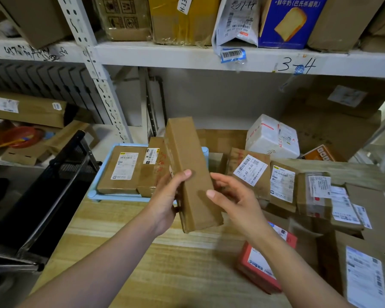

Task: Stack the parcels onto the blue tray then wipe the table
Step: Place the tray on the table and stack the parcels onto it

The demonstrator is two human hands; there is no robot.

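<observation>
Hands: my left hand [167, 196] grips the long cardboard parcel [191, 165] by its left edge; my right hand [233, 198] is loose, thumb on the parcel's right edge.
Parcel: held tilted above the tabletop [176, 263], in front of the blue tray [118, 198].
Tray: two labelled boxes [122, 170] lie flat inside, side by side.
Right side: loose parcels [282, 183] crowd the tabletop.

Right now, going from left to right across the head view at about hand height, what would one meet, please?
Black trolley → blue tray → left hand → long brown parcel → right hand → tape-wrapped parcel.
</observation>
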